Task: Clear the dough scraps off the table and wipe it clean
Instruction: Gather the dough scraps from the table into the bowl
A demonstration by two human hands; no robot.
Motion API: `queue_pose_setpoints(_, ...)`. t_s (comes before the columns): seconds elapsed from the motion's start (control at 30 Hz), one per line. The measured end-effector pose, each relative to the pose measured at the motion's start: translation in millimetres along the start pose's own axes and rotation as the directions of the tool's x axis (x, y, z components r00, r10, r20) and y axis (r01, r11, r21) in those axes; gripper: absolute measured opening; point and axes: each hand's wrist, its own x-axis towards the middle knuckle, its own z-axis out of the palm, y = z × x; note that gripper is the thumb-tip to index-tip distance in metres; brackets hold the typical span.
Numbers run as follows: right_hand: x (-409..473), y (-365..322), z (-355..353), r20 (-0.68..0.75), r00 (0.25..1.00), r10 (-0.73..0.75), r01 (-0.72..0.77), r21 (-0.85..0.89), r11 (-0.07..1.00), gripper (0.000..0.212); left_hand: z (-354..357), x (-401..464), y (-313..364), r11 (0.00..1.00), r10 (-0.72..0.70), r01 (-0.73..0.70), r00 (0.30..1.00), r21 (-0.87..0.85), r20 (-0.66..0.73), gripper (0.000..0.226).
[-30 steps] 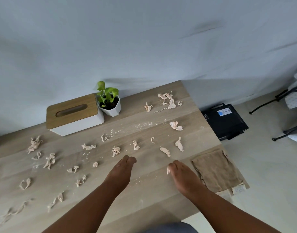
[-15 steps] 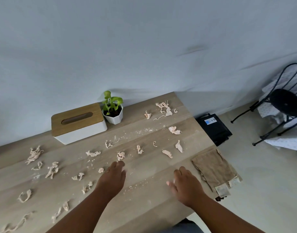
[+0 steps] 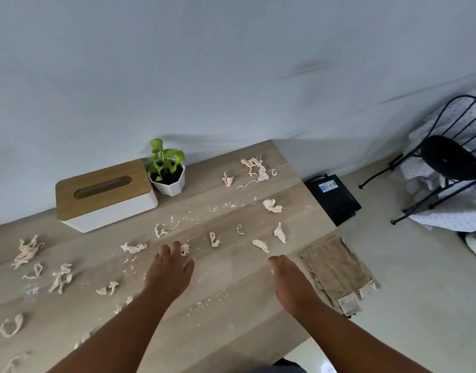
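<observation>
Several pale pink dough scraps lie scattered over the light wooden table (image 3: 231, 281), with flour dust between them. My left hand (image 3: 170, 267) rests palm down near the middle, fingertips touching one small scrap (image 3: 185, 249); it holds nothing. My right hand (image 3: 290, 281) hovers palm down, fingers together, just short of an oval scrap (image 3: 260, 245) and a leaf-shaped scrap (image 3: 280, 232). A folded tan cloth (image 3: 336, 270) lies at the table's right corner, just right of my right hand. A tangled clump of scraps (image 3: 254, 166) sits at the far right edge.
A white tissue box with a wooden lid (image 3: 105, 193) and a small potted plant (image 3: 167, 170) stand at the back by the wall. On the floor to the right are a black box (image 3: 333, 200) and a black wire chair (image 3: 446, 162) with draped fabric.
My left hand has moved forward to the small scrap. My right hand has drawn its fingers together and shifted toward the cloth. The view has tilted slightly.
</observation>
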Motion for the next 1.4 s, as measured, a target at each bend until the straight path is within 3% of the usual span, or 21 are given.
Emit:
queue_pose_setpoints(0.07,11.9,0.1,-2.0,-0.038,0.999,-0.018,0.018,-0.014,1.000,0.031,3.3,3.2,2.7,0.997,0.045,-0.046,0.999,0.065,0.015,0.029)
queue_pose_setpoints(0.13,24.6,-0.4,-5.1,-0.113,0.993,-0.024,0.023,-0.009,1.000,0.020,2.5,8.3,5.4,0.998,0.011,-0.013,0.999,0.054,0.039,0.035)
queue_pose_setpoints(0.2,36.0,-1.5,-7.3,-0.164,0.986,-0.019,0.017,-0.011,1.000,0.023,2.0,11.8,7.5,0.999,-0.041,0.040,0.999,0.009,0.032,0.048)
queue_pose_setpoints(0.37,63.9,-1.1,-7.6,-0.149,0.989,-0.005,-0.005,-0.067,0.998,0.040,1.6,19.2,12.2,0.997,-0.063,0.062,0.997,0.041,0.044,0.052)
queue_pose_setpoints(0.47,74.3,-0.4,-3.2,-0.126,0.992,-0.017,0.006,-0.088,0.996,0.036,1.3,17.3,11.9,0.984,0.032,-0.060,0.986,0.168,0.164,0.045)
queue_pose_setpoints(0.53,77.8,0.3,1.0,-0.104,0.994,-0.026,0.016,-0.097,0.995,0.031,4.4,18.0,9.2,0.956,0.090,-0.133,0.982,0.263,0.167,0.050)
queue_pose_setpoints(0.63,80.9,2.5,6.9,-0.115,0.991,-0.068,0.054,-0.123,0.991,0.024,8.4,20.1,6.8,0.996,0.009,-0.021,0.991,0.088,0.135,0.047)
queue_pose_setpoints(0.73,81.7,6.1,9.6,-0.143,0.981,-0.132,0.106,-0.175,0.979,0.022,12.0,17.8,4.8,0.987,0.019,-0.041,0.990,0.154,0.143,0.053)
queue_pose_setpoints(0.83,82.5,8.5,9.1,-0.132,0.977,-0.170,0.145,-0.182,0.973,0.035,11.3,17.9,7.3,0.986,-0.055,0.023,0.980,0.166,0.189,0.032)
queue_pose_setpoints(0.9,82.4,8.7,7.2,-0.113,0.979,-0.170,0.151,-0.164,0.975,0.044,7.0,22.2,9.0,0.994,-0.069,0.056,0.988,0.097,0.136,0.023)
queue_pose_setpoints(1.03,77.2,7.7,4.6,-0.035,0.995,-0.098,0.096,-0.050,0.994,0.042,11.3,21.7,7.3,0.993,0.014,-0.025,0.996,0.118,0.092,0.041)
queue_pose_setpoints(1.13,72.3,9.3,6.7,-0.017,0.998,-0.059,0.059,0.027,0.998,0.041,8.4,20.5,7.3,0.991,0.075,-0.077,0.997,0.110,0.022,0.036)
queue_pose_setpoints(1.27,64.5,13.0,8.6,-0.035,0.999,-0.038,0.040,0.063,0.997,0.050,4.8,26.3,11.5,0.992,0.128,-0.128,0.991,-0.004,0.034,0.027)
queue_pose_setpoints(1.4,59.1,18.5,9.1,-0.075,0.997,0.006,0.004,0.130,0.992,0.049,7.0,33.5,18.7,0.988,0.085,-0.077,0.995,-0.136,0.050,0.023)
